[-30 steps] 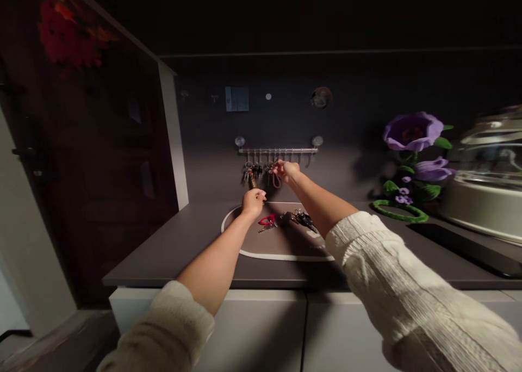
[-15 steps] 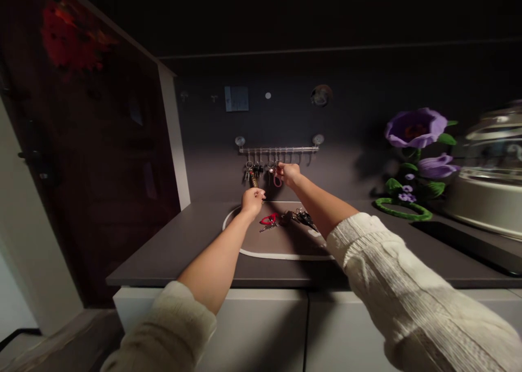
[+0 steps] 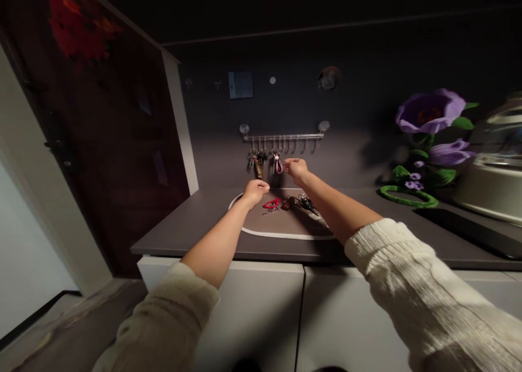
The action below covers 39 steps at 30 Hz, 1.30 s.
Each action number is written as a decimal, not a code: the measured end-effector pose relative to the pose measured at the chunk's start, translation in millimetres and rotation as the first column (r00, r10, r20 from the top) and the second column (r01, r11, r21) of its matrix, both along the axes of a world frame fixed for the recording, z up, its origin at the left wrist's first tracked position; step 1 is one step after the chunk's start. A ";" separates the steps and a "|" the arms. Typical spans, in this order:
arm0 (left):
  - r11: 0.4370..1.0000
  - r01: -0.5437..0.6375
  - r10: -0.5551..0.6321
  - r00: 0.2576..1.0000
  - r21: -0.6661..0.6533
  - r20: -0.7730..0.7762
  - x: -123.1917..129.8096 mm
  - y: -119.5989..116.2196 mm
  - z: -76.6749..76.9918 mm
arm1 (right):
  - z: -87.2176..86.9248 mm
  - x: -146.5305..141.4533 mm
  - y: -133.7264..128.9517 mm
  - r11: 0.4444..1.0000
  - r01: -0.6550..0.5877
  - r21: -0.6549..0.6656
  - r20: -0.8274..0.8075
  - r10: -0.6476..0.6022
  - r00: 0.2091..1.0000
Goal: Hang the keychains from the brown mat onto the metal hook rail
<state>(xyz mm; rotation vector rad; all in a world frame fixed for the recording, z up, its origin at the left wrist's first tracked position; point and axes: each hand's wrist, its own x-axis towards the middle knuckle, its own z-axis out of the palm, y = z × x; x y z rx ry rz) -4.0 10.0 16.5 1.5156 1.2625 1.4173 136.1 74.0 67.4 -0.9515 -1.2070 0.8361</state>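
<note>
A clear rail with hooks (image 3: 285, 137) is fixed to the dark wall. Keys with a brown tag (image 3: 258, 168) hang toward its left, and keys with a pink loop (image 3: 279, 165) hang near its middle. My right hand (image 3: 297, 170) is just right of the pink loop, apart from it, fingers bent together; whatever is in them is too small to make out. Lower left, my left hand (image 3: 255, 191) is closed above the mat (image 3: 281, 235), its contents hidden. On the mat lie keys with a red loop (image 3: 272, 204) and a dark bunch of keys (image 3: 305, 203).
Purple craft flowers (image 3: 430, 112) with a green ring base (image 3: 409, 196) stand at the right. Beside them are a pale domed appliance (image 3: 493, 181) and a flat black object (image 3: 468, 233). A dark door (image 3: 118, 143) is at the left.
My right hand has drawn back to the right from the pink loop, which now hangs free of it. My left hand remains closed over the mat. The camera view has shifted slightly.
</note>
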 end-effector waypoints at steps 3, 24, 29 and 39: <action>1.000 0.030 -0.030 0.997 0.001 -0.065 -3.3 -6.6 -4.0 | -10.1 1.8 -18.8 0.999 -0.022 -0.049 0.019 0.023 1.000; 0.955 0.295 -0.253 0.743 -0.036 -0.619 -30.5 -11.8 -11.2 | -56.0 14.3 -78.8 0.972 -0.074 0.222 0.856 -0.158 0.493; 0.963 0.265 -0.180 0.745 0.037 -0.643 -30.1 -10.5 -11.4 | -56.2 13.0 -78.4 0.970 -0.075 0.232 0.864 -0.171 0.473; 0.979 0.185 -0.141 0.918 0.086 -0.369 -20.9 -20.8 -4.2 | -52.9 10.1 -81.3 0.973 -0.086 0.216 0.852 -0.145 0.503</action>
